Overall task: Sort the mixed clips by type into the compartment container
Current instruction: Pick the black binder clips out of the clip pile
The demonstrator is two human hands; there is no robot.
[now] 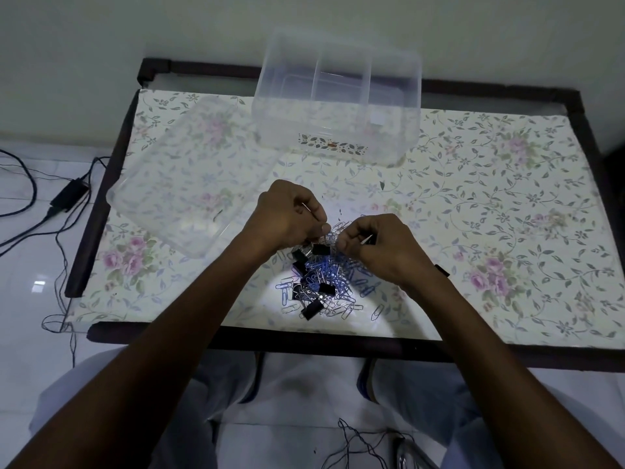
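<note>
A heap of mixed clips [324, 282] lies near the table's front edge: blue and silver paper clips with several black binder clips among them. My left hand [287, 218] hovers over the heap's far side, its fingers curled and pinching silver paper clips. My right hand [382, 245] sits just to the right, fingers curled round a small black binder clip at its fingertips. The two hands nearly touch. The clear compartment container [399, 106] stands at the back of the table, its dividers visible.
The container's clear lid [176, 184] lies on the left of the floral-covered table [507, 198]. A power adapter [69, 194] and cables lie on the floor at the left. My knees show beneath the table's dark front edge.
</note>
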